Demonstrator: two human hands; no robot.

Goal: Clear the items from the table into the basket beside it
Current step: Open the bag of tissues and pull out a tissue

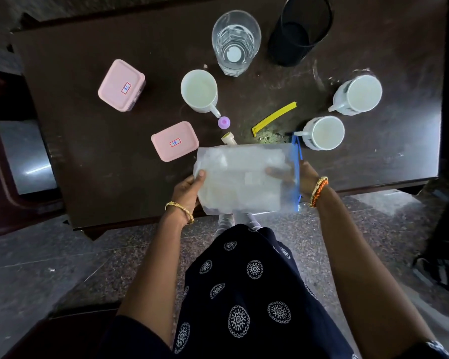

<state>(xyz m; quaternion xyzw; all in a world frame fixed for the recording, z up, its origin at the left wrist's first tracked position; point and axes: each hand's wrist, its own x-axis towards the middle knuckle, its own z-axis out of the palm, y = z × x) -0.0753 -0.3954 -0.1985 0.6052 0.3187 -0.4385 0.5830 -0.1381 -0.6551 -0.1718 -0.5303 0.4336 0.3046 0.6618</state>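
A frosted, translucent zip pouch [244, 177] with a blue zipper edge is held above the near edge of the dark tabletop [88, 156], its long axis running left to right, zipper end to the right. The left hand [189, 187] pinches its left edge, thumb on top; the right hand [302, 181] has its fingers inside the zipper end. Three white mugs [199, 89] look empty; the glass [235, 42] holds clear liquid.
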